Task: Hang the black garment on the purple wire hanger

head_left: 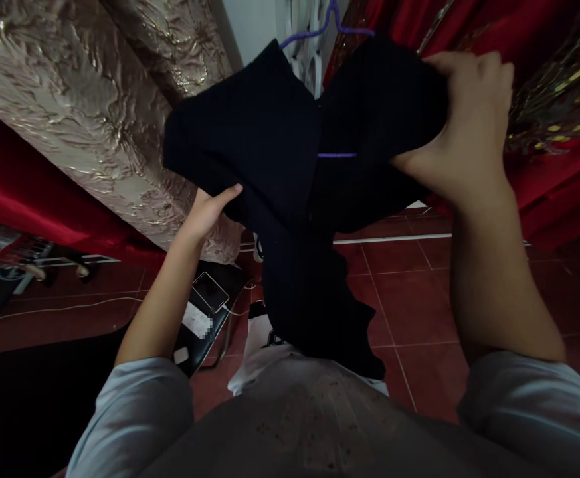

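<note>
A very dark, short-sleeved top (pixel 270 146) hangs in front of me on a purple hanger (pixel 309 33), its front falling open in a V. The hanger's lower bar shows across the opening. My left hand (pixel 214 209) is closed on the top's left side, thumb lying on the front and the other fingers hidden behind the cloth. At the opposite shoulder, my right hand (pixel 469 126) grips the sleeve between thumb and fingers, some fingertips out of sight. The lower part of the top drapes down towards my body.
Gold crinkled fabric (pixel 115 126) hangs at the left, and red drapery (pixel 559 199) with gold sequins at the right. A phone (pixel 210 291) with a white cable lies on a black seat (pixel 193 352) beside my left forearm. Red tiles (pixel 419 372) cover the floor.
</note>
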Tool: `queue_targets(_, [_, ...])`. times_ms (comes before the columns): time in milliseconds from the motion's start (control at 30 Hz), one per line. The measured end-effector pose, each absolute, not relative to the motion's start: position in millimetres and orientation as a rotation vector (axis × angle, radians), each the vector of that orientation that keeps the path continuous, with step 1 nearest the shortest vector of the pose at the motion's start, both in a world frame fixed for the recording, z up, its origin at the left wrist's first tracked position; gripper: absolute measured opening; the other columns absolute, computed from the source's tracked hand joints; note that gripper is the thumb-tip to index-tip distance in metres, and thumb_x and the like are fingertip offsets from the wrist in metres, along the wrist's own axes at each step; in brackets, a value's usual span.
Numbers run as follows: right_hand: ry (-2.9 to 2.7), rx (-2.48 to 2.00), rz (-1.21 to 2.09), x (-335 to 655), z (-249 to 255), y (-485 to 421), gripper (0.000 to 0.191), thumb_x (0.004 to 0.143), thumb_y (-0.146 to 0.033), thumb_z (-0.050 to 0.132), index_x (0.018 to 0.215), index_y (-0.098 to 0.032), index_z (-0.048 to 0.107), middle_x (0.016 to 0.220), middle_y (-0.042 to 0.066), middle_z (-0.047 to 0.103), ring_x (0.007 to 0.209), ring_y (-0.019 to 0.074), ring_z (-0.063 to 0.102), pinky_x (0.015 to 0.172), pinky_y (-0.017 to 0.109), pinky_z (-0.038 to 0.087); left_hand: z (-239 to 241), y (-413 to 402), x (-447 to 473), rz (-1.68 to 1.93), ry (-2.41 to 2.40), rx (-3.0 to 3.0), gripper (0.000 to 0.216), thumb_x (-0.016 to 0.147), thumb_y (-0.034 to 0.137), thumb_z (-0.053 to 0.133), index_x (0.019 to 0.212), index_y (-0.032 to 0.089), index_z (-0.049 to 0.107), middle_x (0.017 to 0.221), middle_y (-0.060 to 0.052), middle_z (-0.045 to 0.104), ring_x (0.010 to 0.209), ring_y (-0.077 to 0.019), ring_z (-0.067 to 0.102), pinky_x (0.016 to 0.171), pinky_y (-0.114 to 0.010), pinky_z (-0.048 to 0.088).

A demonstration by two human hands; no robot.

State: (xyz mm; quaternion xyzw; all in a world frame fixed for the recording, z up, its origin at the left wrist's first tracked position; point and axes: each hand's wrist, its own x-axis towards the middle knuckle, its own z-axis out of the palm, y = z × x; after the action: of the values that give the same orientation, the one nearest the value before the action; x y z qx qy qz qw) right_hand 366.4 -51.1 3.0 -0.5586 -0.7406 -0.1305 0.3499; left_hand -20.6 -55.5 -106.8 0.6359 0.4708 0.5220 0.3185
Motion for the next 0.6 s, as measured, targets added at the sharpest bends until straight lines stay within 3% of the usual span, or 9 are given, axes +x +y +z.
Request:
queue_targets(133, [-1.922,-1.457,-0.365,373.2,-8.1,-54.9,0.095,0.057,-0.030,0.084,0.146,-0.020,0.052,0.138,0.018,0.056,0.126,0.0419,0.052,0.102,0.056,0.045,-117.6,-61.1,-20.1,1.423,1.192,1.517,0.075,0.076,0.045,0.084,0.140,0.018,0.055,0.137,-0.015,0.064,0.139,-0.0368,0.053,0.123,-0.054,0.038])
queue_targets(267, [-1.933,-1.499,-0.387,371.5,-10.0,-53.9,0.090,0.064,-0.032,0.080,0.147,-0.022,0.048,0.135,0.017,0.054,0.124,0.0385,0.051,0.100,0.055,0.045,-128.3,-68.9,-16.8,1.445,1.186,1.396,0.078,0.070,0.036,0.087,0.140,0.018,0.056,0.138,-0.015,0.064,0.136,-0.0373,0.055,0.122,-0.055,0.037])
queue_targets(433, [-1.941,-1.520,-0.372,361.0,-3.5,-48.9,0.089,0.065,-0.029,0.079,0.147,-0.022,0.047,0.136,0.015,0.053,0.124,0.0374,0.050,0.100,0.050,0.043,-131.2,-81.4,-6.9,1.416,1.135,1.266,0.083,0.069,0.034,0.090,0.142,0.021,0.054,0.143,-0.015,0.060,0.138,-0.0384,0.053,0.116,-0.054,0.046])
queue_targets(600, [-1.933,-1.485,-0.338,362.4,-9.3,-50.7,0.083,0.070,-0.033,0.077,0.147,-0.021,0.048,0.135,0.016,0.053,0.123,0.0361,0.051,0.102,0.052,0.043,-122.8,-89.3,13.7,1.456,1.116,1.272,0.076,0.070,0.037,0.093,0.136,0.019,0.059,0.143,-0.015,0.060,0.140,-0.0378,0.052,0.118,-0.052,0.046])
